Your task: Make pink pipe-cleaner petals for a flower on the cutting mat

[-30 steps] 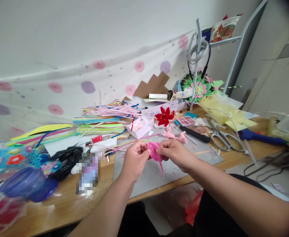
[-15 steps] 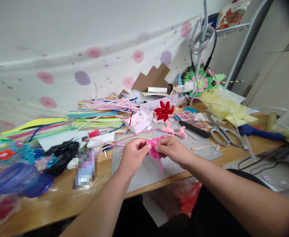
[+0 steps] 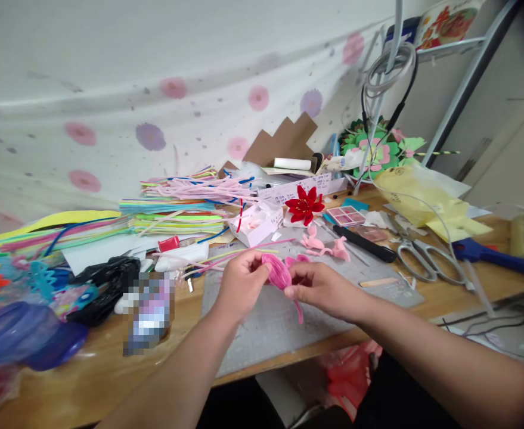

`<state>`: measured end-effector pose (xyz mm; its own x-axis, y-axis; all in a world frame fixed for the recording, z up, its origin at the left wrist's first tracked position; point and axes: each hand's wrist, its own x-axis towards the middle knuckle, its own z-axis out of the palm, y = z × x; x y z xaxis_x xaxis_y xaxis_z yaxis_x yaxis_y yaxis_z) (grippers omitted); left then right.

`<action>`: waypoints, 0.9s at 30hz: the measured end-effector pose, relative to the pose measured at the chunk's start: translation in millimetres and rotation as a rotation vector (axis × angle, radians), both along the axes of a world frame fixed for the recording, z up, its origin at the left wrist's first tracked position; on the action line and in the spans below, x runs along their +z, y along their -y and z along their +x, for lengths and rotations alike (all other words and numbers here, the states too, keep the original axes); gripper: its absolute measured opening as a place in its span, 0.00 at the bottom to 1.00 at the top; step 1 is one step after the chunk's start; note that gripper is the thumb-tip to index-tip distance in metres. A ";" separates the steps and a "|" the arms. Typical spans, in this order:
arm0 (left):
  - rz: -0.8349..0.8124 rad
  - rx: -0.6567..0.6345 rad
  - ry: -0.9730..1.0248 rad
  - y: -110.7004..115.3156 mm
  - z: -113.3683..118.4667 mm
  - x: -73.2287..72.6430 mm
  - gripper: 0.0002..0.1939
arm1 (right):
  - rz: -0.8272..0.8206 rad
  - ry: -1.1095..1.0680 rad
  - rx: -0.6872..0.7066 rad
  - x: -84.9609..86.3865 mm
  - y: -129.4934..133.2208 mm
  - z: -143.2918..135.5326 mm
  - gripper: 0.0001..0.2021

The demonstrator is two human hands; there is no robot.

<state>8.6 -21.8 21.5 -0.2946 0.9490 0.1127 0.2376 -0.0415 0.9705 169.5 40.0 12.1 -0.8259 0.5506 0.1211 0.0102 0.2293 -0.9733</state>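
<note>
1. Shaping pink loops [image 3: 278, 271], apparently, above grey mat [image 3: 262, 339].
2. Left hand [image 3: 240, 283] pinched closed on them; right hand [image 3: 326, 291] half-curled alongside, grip unclear.
3. Next adjustment likely calls for steady left support.

The two bare hands [image 3: 284, 283] hold a fuzzy, bright pink petal shape [image 3: 277, 272] over a flat gray mat [image 3: 262, 333] on the brown wooden counter [image 3: 96, 381]. A fuzzy red flower [image 3: 305, 205] sits behind.
</note>
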 end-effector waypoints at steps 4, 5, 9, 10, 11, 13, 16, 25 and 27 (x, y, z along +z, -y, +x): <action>-0.039 -0.065 0.120 -7.1 -3.7 5.4 0.07 | 0.007 0.020 0.000 -8.4 -3.8 -5.1 0.10; -0.049 -0.085 0.130 -9.2 -5.1 5.6 0.08 | 0.004 0.021 0.012 -11.0 -5.5 -6.2 0.11; -0.126 -0.182 0.191 -18.2 -11.1 0.0 0.10 | -0.023 0.001 0.083 -20.3 -13.3 -8.3 0.11; -0.153 -0.228 0.208 -20.1 -12.3 -2.6 0.11 | -0.028 0.001 0.095 -21.9 -15.0 -8.5 0.11; -0.176 -0.276 0.223 -21.8 -13.4 -5.4 0.12 | -0.030 0.003 0.109 -22.9 -16.5 -8.7 0.11; -0.211 -0.364 0.246 -24.3 -15.3 -10.8 0.13 | -0.020 0.002 0.142 -22.8 -18.4 -9.3 0.10; -0.243 -0.445 0.253 -25.6 -18.4 -17.7 0.17 | 0.039 -0.032 0.203 -18.2 -19.2 -10.6 0.09; -0.226 -0.577 0.305 -18.3 -25.7 -28.0 0.22 | -0.160 -0.155 0.291 -19.6 -12.2 -16.4 0.15; -0.253 -0.575 0.304 -17.0 -25.4 -30.0 0.21 | -0.325 -0.135 0.299 -25.2 -7.3 -19.1 0.15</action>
